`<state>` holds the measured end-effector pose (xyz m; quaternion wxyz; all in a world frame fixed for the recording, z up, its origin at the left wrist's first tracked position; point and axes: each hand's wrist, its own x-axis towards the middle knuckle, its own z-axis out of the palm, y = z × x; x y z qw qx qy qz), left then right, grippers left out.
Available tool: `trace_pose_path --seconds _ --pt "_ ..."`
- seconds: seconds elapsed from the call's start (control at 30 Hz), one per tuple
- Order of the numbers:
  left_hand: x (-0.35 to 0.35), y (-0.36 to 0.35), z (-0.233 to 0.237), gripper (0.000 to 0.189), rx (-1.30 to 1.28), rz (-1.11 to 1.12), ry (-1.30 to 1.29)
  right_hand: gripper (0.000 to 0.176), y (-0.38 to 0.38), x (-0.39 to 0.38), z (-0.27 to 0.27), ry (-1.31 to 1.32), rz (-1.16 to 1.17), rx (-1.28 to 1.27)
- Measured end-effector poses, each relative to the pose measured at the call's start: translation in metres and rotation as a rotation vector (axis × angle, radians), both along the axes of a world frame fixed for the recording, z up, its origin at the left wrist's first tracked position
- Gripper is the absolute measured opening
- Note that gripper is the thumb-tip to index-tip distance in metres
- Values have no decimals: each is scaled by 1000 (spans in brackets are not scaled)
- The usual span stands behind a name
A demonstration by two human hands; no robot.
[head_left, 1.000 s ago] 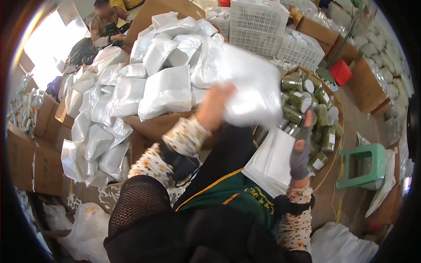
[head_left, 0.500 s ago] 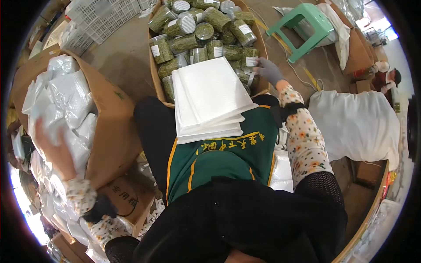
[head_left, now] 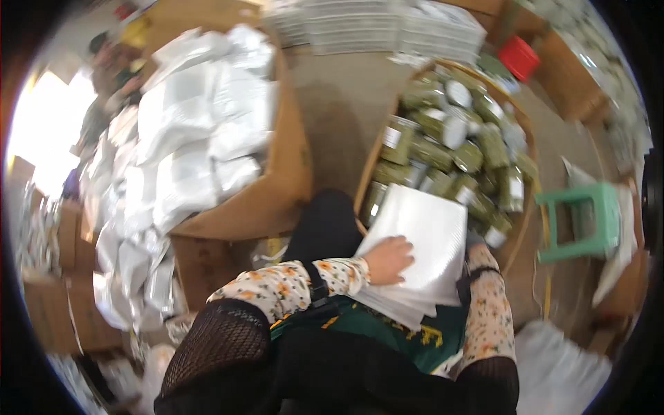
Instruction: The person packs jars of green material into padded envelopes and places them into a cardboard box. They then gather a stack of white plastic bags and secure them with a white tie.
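Palm down, my left hand point(head_left: 389, 261) rests open on the white pouches point(head_left: 425, 242), fingers slightly bent and closed on nothing. At the far left, a blurred person point(head_left: 100, 76) shows beyond packets spilling beside a large carton point(head_left: 290, 152), which is heaped with shiny white packets point(head_left: 183, 104). Right of that, my pouches lie fanned in a stack over my green apron point(head_left: 398, 339), reaching across the near edge of a box point(head_left: 365, 181) full of jars point(head_left: 467, 157). My right hand point(head_left: 474, 241) is by the stack's right edge, mostly hidden; I cannot tell its grip. Farther right stands a green stool point(head_left: 602, 221).
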<state>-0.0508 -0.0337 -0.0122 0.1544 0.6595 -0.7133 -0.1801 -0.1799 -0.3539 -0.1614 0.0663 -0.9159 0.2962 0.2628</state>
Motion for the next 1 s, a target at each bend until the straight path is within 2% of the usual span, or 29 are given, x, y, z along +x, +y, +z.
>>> trace_pose_path --seconds 0.13,0.2,0.27,0.3,0.37,0.53,0.63,0.73,0.8,0.87,0.93,0.97,1.0 --pt "3 0 1 49 42 2 -15 35 -17 -9 -56 20 -106 -51" --pt "2 -1 -7 49 80 3 -30 35 -26 -17 -65 -16 -87 -83" --pt "5 6 -4 47 45 -10 -33 37 7 -5 35 166 56 -104" --pt "7 8 2 47 56 -28 -41 41 10 -13 61 162 189 -113" --pt "7 11 9 47 75 -39 -53 47 28 -16 135 175 38 -30" --pt "-5 9 -3 41 7 11 -102 63 51 -77 212 -280 -232 -241" --pt "-10 8 -10 30 -19 41 -163 72 79 -121 236 -957 -386 -5" --pt "-12 7 -11 24 -176 74 -79 76 175 -106 285 -1461 -595 769" --pt "-12 5 -9 17 -222 115 -1 78 205 -116 265 -1378 -565 782" --pt "-8 -3 -17 14 -232 178 82 76 235 -114 259 -1157 -407 710" --pt "-3 -11 -16 9 -221 279 188 73 246 -124 229 -946 -272 271" --pt "-3 -13 -13 9 -245 322 238 68 254 -125 224 -976 -219 133" --pt "-2 -17 -10 9 -270 366 289 66 256 -126 223 -994 -292 192"
